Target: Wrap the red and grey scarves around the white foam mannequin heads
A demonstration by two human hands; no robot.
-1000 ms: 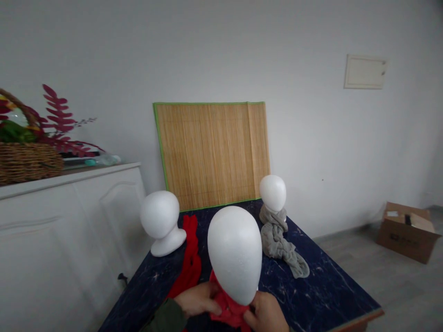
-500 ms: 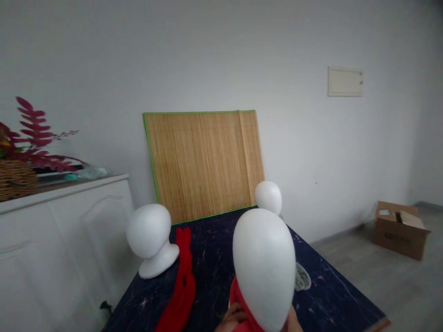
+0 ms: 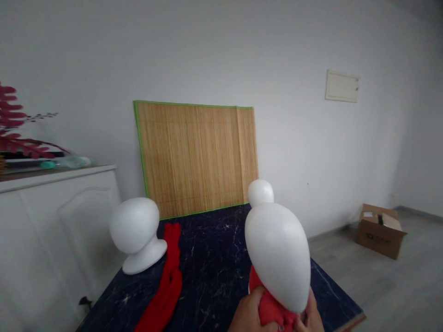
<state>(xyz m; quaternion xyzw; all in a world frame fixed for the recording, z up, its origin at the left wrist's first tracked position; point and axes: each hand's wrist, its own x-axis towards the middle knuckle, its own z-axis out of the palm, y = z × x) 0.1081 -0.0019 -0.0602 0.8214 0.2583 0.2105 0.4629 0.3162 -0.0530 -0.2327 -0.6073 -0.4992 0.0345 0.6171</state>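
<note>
**Foam heads and scarves on a dark marbled counter**

A dark blue, marble-patterned counter (image 3: 214, 258) stands against a white wall. At its near edge, the left hand (image 3: 249, 316) and the right hand (image 3: 311, 316) meet at the base of a white foam head (image 3: 278, 253), which is tilted toward the camera. The fingers of both hands are closed on a red scarf (image 3: 268, 309) bunched around the neck of that head; only the upper parts of the hands are in view at the bottom edge. To the left, a second red scarf (image 3: 166, 286) lies stretched out along the counter, just beside a second foam head (image 3: 134, 233) resting on its flared base. Farther back, a third foam head (image 3: 260, 192) shows partly behind the held one. Beyond the counter, a bamboo mat (image 3: 197, 157) with a green border leans against the wall. A white cabinet (image 3: 51, 221) stands at left; a cardboard box (image 3: 380, 229) sits on the floor at right.
</note>
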